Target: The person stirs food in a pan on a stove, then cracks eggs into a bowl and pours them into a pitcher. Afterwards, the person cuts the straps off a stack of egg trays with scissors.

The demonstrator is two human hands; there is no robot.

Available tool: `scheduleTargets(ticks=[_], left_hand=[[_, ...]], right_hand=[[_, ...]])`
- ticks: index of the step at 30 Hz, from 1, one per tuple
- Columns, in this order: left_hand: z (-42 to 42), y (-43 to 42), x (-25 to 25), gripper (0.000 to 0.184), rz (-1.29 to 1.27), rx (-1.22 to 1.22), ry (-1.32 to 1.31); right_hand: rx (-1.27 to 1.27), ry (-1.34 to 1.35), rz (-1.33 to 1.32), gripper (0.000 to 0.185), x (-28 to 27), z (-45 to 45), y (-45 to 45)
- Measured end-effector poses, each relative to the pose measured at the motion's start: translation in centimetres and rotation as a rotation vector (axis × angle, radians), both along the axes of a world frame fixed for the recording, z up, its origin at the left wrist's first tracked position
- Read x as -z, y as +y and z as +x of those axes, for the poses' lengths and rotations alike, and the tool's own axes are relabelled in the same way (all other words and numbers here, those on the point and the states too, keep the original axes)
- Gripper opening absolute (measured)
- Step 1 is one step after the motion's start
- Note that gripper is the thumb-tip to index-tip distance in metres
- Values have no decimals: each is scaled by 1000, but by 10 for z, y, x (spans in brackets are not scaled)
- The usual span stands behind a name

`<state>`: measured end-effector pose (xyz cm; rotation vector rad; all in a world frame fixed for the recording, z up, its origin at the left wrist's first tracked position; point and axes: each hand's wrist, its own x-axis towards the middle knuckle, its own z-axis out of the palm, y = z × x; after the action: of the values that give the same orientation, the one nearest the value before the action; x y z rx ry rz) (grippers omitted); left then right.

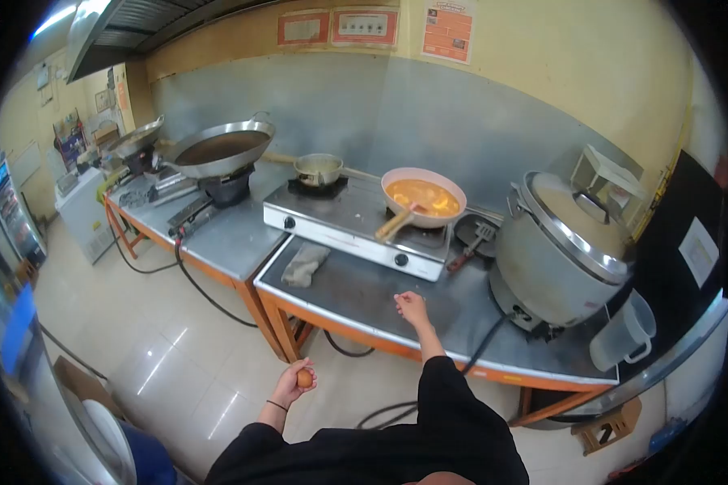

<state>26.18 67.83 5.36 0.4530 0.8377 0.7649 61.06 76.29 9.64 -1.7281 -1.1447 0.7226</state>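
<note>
In my left hand [292, 381] is a brown egg [304, 378], with the fingers wrapped round it, low over the floor in front of the tables. My right hand [411, 307] hovers over the near table's front part, its fingers curled together; whatever they hold, if anything, is too small to make out. Beyond it stands a two-burner gas stove [348, 234]. On its right burner a pale pink pan [389, 179] contains orange liquid with lighter pieces, and a wooden-handled utensil [396, 222] rests across the pan's near side. A small metal pot [319, 168] sits on the left burner.
Right of the stove are a spatula [473, 245], a dark pan [465, 230], a large rice cooker [554, 250] and a plastic jug [623, 335]. A folded cloth [305, 265] lies in front of the stove. Large woks [222, 148] stand on the left table; hoses hang below.
</note>
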Motion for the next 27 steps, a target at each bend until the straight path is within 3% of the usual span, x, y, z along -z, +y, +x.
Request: scheduleTargets(ticks=[1, 2, 4, 5, 6, 9, 12, 15, 20, 21, 23, 25, 27], left_hand=[[5, 18, -6, 27, 25, 9, -23], [10, 32, -16, 27, 48, 20, -46], [20, 56, -46, 27, 38, 10, -31], [24, 77, -46, 26, 90, 44, -17], [27, 94, -42, 26, 133, 79, -5], [49, 140, -51, 25, 248, 190, -10], [92, 202, -67, 35, 318, 353, 81], [134, 254, -94, 45, 291, 594, 25], [201, 311, -107, 51, 365, 974, -149], [211, 316, -102, 51, 387, 1017, -229], [219, 322, -110, 48, 395, 1083, -275], [225, 325, -113, 46, 320, 1108, -364], [222, 327, -122, 47, 290, 1132, -425]], right_hand=[[39, -68, -62, 28, 2, 13, 31], [71, -226, 45, 23, 22, 31, 66], [326, -168, 299, 30, -9, 31, 92], [424, -70, 415, 33, -59, 18, 87], [382, -153, 391, 34, -89, 13, 91], [294, -431, 203, 43, -153, -12, 109], [77, -386, -30, 50, -161, -6, 135], [40, -402, -161, 55, -156, 17, 140], [193, -882, -541, 33, -211, 57, 119], [140, -935, -477, 29, -227, 64, 111], [88, -965, -455, 25, -265, 77, 109], [65, -855, -625, 22, -308, 70, 119], [14, -852, -678, 20, -314, 69, 136]])
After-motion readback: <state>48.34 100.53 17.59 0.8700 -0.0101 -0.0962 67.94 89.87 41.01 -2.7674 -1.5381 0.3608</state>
